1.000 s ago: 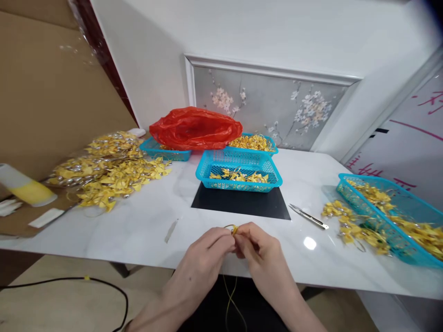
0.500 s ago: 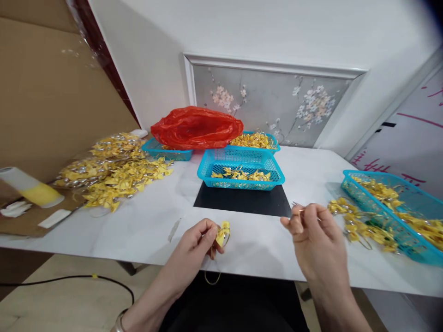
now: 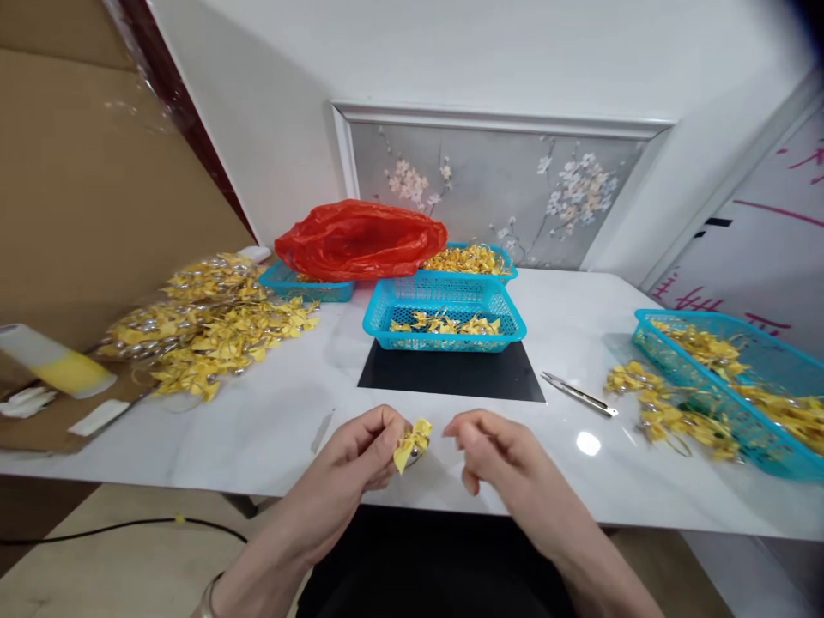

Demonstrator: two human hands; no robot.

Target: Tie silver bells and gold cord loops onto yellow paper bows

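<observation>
My left hand [image 3: 364, 451] pinches a yellow ribbon bow [image 3: 412, 442] between thumb and fingers, above the front of the table. A silvery bead shows at the bow's lower side. Just right of the bow, my right hand [image 3: 495, 451] hovers with its fingers loosely bent and apart, and nothing is visible in it. A pair of thread snips [image 3: 579, 395] lies on the white table beyond the right hand, its points toward the black mat [image 3: 451, 373].
A blue basket [image 3: 444, 343] with a few bows stands on the mat. Behind it are a red plastic bag [image 3: 360, 240] and more baskets. Bows and beads are heaped at left [image 3: 219, 335]. Another blue basket [image 3: 714, 390] stands at right, loose bows [image 3: 675, 421] beside it.
My right hand has let go of the snips, which now lie on the table, and has moved left toward the bow. The bow has turned in my left hand.
</observation>
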